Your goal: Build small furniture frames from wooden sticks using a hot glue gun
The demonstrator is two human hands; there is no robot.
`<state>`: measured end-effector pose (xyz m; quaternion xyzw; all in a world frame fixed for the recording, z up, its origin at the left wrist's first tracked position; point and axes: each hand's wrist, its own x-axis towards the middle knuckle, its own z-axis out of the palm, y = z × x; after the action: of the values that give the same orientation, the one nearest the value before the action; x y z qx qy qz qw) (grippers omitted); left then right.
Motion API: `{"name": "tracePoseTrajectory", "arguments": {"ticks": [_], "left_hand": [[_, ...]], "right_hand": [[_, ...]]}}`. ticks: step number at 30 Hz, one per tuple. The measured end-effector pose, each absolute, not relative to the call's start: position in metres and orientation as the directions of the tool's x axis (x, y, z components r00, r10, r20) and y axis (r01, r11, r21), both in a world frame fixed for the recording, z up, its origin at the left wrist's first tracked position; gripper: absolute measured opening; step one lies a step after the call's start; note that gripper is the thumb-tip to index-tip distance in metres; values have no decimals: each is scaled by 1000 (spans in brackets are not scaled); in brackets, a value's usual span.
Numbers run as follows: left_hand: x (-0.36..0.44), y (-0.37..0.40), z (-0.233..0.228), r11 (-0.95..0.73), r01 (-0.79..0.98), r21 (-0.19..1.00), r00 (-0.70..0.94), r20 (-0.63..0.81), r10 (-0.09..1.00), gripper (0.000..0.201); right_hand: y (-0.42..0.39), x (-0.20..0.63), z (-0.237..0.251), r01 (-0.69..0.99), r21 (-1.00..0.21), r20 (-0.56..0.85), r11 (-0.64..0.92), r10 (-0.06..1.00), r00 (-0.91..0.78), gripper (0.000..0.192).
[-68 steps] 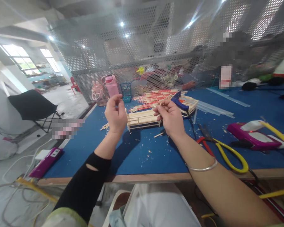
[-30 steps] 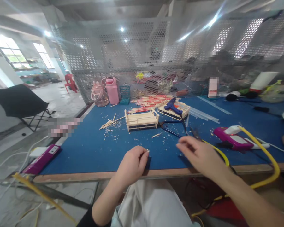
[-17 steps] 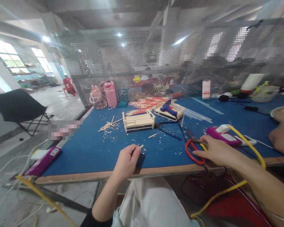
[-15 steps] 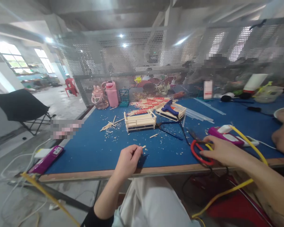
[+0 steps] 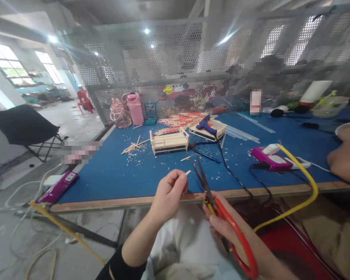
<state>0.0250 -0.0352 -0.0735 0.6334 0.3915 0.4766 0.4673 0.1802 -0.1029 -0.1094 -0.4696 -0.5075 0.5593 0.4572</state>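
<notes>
Between the thumb and fingers of my left hand (image 5: 170,193) is a short wooden stick (image 5: 188,172), its pale tip poking out to the right. My right hand (image 5: 221,219) grips red-handled scissors (image 5: 236,233) in front of the table edge. Their blades (image 5: 202,177) point up and are slightly apart, a little to the right of the stick. Beyond my hands stands a small wooden frame with railings (image 5: 169,142). A second such frame (image 5: 221,132) sits behind it, with a blue glue gun (image 5: 205,126) resting on it.
Blue-handled pliers (image 5: 205,152) lie beside the nearer frame. Red and pale sticks (image 5: 177,123) are piled at the back, with loose sticks (image 5: 131,147) to the left. A purple power strip (image 5: 271,159) with a yellow cable is on the right. Another person's arm (image 5: 345,155) rests at the far right.
My right hand has lifted the scissors off the table's right side and brought them left, near my left hand. My left hand has shifted slightly right and up, still holding the stick.
</notes>
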Motion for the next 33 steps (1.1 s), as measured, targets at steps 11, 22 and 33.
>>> {"name": "tracePoseTrajectory", "arguments": {"ticks": [11, 22, 33], "left_hand": [[27, -45, -71, -462, 339, 819, 298, 373, 879, 30], [33, -53, -83, -598, 538, 594, 438, 410, 800, 33], [25, -53, -90, -693, 624, 361, 487, 514, 706, 28]], "right_hand": [[-99, 175, -120, 74, -995, 51, 72, 966, -252, 54], [-110, 167, -124, 171, -985, 7, 29, 992, -126, 26], [-106, 173, -134, 283, -959, -71, -32, 990, -126, 16]]}}
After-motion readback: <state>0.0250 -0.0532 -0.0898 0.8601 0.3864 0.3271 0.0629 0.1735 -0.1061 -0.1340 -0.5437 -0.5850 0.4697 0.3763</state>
